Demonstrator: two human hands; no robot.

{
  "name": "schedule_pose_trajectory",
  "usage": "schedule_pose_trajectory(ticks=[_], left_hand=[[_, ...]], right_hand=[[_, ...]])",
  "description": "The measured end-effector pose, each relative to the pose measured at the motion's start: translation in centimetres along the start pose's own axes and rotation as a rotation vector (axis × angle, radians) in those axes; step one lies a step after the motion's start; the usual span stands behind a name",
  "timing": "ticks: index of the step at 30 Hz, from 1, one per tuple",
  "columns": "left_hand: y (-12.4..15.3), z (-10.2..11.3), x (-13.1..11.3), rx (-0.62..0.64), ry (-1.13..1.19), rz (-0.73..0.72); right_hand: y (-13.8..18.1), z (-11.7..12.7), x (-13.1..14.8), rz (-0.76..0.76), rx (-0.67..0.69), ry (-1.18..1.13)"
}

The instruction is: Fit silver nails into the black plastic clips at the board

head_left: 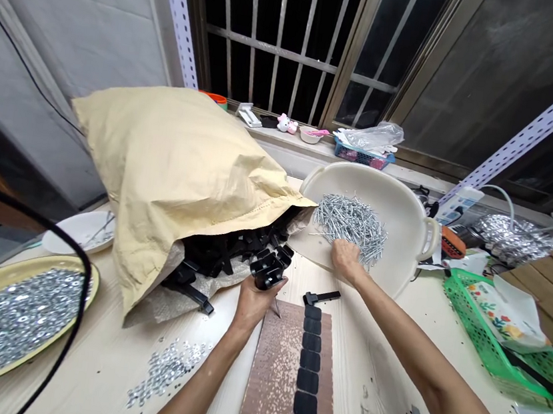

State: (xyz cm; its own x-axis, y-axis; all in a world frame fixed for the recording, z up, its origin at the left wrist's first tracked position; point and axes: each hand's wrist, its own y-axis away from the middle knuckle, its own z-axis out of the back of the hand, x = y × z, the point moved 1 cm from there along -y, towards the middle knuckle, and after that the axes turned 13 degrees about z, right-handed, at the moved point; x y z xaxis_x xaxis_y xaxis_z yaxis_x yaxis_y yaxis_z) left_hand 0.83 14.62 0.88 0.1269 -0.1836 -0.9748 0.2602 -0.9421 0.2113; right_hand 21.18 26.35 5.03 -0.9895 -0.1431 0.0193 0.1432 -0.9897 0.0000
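My left hand (253, 305) is closed around several black plastic brackets (269, 268), held upright just in front of the paper sack's mouth. A thin metal shank (278, 308) sticks out below its fingers. My right hand (345, 258) reaches into a white plastic basin (409, 216), its fingers curled at the near edge of a heap of long silver screws (352, 223). Its fingertips are hidden, so I cannot see what they grip. Between my arms lies a brown board (277, 368) with a column of black square pads (310, 361). One black strap-like part (322, 298) rests at its far end.
A large tan paper sack (196, 163) spills black plastic parts (230, 252) on the left. Loose washers (168, 370) lie before it, beside a yellow tray (90, 285) of washers. A black cable (76, 317) crosses the left foreground. A green basket (473, 332) stands right.
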Motion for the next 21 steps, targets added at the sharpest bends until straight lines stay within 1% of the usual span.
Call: schedule_pose_trajectory(ticks=[3, 4, 5, 6, 8, 9, 10, 12, 14, 18, 21], left_hand=[[-0.1, 0.0, 0.2, -0.001, -0.003, -0.018], [-0.1, -0.1, 0.4, 0.001, -0.004, -0.023], [-0.2, -0.1, 0.5, 0.003, -0.007, -0.027], [-0.2, -0.1, 0.6, 0.007, -0.012, -0.031], [-0.4, -0.1, 0.8, 0.011, -0.026, -0.04], [-0.4, -0.1, 0.9, 0.013, -0.037, -0.048], [-0.4, -0.1, 0.9, 0.015, -0.051, -0.057], [-0.2, -0.1, 0.9, 0.017, -0.079, -0.083], [0.0, -0.2, 0.9, 0.028, -0.093, -0.098], [0.8, -0.5, 0.6, 0.059, -0.118, -0.108], [1.7, -0.6, -0.4, 0.097, -0.195, -0.222]], right_hand=[[1.1, 2.2, -0.2, -0.016, -0.043, 0.04], [1.7, 3.2, -0.1, 0.012, -0.087, 0.038], [2.4, 4.2, 0.2, 0.081, -0.15, 0.015], [3.2, 5.4, 0.6, 0.19, -0.227, -0.032], [5.0, 7.5, 2.0, 0.488, -0.38, -0.174], [5.8, 8.4, 2.8, 0.634, -0.433, -0.244], [6.6, 9.2, 3.7, 0.75, -0.459, -0.295], [7.6, 10.1, 5.4, 0.898, -0.466, -0.341], [8.0, 10.5, 6.6, 0.955, -0.416, -0.344], [8.5, 11.6, 7.5, 0.89, -0.305, -0.378], [9.6, 13.7, 7.8, 0.882, -0.238, -0.393]])
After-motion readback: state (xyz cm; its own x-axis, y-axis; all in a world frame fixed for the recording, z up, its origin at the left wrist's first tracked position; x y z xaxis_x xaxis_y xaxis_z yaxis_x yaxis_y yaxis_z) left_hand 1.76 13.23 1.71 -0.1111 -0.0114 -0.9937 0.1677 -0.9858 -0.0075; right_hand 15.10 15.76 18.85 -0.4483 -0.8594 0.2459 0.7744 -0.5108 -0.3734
